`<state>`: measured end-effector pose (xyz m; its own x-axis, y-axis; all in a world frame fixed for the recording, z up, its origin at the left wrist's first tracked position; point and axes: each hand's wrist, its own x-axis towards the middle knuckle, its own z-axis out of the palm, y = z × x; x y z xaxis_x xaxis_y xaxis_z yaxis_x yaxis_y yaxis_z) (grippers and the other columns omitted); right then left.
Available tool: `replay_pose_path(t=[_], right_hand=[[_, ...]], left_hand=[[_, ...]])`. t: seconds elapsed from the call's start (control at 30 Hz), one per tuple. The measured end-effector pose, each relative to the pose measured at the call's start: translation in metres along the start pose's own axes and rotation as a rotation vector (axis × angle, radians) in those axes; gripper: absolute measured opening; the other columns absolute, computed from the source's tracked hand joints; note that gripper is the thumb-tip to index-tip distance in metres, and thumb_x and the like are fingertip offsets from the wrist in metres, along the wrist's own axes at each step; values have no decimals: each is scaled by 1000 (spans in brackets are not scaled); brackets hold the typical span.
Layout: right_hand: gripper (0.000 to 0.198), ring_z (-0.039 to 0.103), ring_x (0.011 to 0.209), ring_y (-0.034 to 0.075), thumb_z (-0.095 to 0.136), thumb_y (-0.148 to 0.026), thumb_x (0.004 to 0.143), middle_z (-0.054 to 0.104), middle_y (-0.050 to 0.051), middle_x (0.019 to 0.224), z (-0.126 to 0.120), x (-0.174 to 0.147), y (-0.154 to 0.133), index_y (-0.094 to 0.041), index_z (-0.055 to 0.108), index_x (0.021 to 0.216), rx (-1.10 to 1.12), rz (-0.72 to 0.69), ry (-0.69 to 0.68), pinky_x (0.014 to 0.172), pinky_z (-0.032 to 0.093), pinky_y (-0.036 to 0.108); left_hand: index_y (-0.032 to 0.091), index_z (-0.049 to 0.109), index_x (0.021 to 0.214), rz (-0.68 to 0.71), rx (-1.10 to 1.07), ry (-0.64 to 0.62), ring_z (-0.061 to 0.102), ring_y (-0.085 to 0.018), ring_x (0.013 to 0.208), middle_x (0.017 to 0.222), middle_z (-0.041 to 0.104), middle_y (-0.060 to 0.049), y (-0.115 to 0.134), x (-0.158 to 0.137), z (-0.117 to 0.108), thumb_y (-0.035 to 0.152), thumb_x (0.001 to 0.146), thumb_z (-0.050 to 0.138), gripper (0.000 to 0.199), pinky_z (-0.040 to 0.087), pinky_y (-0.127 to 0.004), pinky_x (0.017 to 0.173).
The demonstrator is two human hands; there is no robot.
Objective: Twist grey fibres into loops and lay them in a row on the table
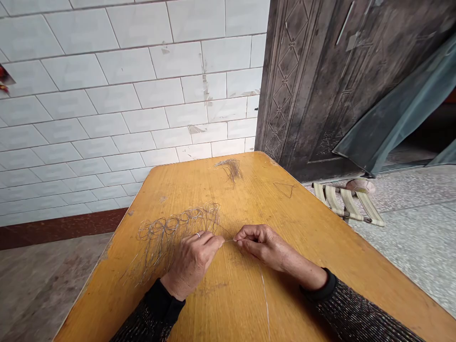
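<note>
Over the middle of the table, my left hand (195, 259) and my right hand (265, 244) pinch a thin wire (229, 241) between them. A short stretch of it shows in the gap between my fingertips. Below my right hand, a pale strand (265, 299) runs down toward the near edge; whether it belongs to the same wire I cannot tell. Just beyond and left of my left hand lies a row of looped wire pieces (173, 222), with round coils at the top and loose tails trailing toward me. My left hand covers part of that row.
A small bundle of wires (231, 168) lies near the table's far end, and a bent thin wire (285, 189) to its right. The wooden table (302, 228) faces a white tiled wall (142, 104). A strapped folding stool (349, 204) stands at right, by a dark door (313, 85) and curtain (399, 109).
</note>
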<state>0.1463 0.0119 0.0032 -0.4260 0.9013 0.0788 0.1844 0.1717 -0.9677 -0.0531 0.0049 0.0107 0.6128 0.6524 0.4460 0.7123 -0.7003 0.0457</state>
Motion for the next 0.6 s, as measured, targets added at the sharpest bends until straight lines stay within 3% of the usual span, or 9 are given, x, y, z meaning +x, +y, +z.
replay_pose_path(t=[0.07,0.17,0.27,0.4,0.6], right_hand=[[18,31,46,6,52,-31,76,40,-5,53,0,2,4,-14,53,69,4,17,42,44,25,20],[17,32,46,6,52,-30,76,42,-4,54,1,5,8,-14,53,70,-16,33,112,44,26,20],[13,32,47,6,50,-25,76,42,-4,55,4,4,7,-14,53,71,-71,-1,110,45,26,20],[9,34,48,6,50,-21,76,42,-5,55,13,0,6,-15,54,73,-142,-68,47,47,28,20],[9,35,47,6,54,-24,75,41,-6,53,19,-1,7,-15,52,71,-159,-72,62,44,28,18]], left_hand=[[19,61,88,-44,-118,-24,57,-15,65,72,62,-2,-2,2,-3,19,86,46,15,42,-24,57],[18,60,94,-193,-504,-43,60,-14,72,84,65,-4,-7,4,-6,28,86,47,18,46,-23,62],[16,60,94,-342,-720,13,60,-13,72,86,66,-5,-9,5,-4,30,85,47,20,47,-22,60],[17,62,81,-301,-542,26,56,-11,61,72,64,-1,-1,5,3,22,79,56,8,44,-22,57],[18,58,80,-129,-269,43,56,-13,68,73,61,-2,12,2,9,15,85,46,13,42,-24,60]])
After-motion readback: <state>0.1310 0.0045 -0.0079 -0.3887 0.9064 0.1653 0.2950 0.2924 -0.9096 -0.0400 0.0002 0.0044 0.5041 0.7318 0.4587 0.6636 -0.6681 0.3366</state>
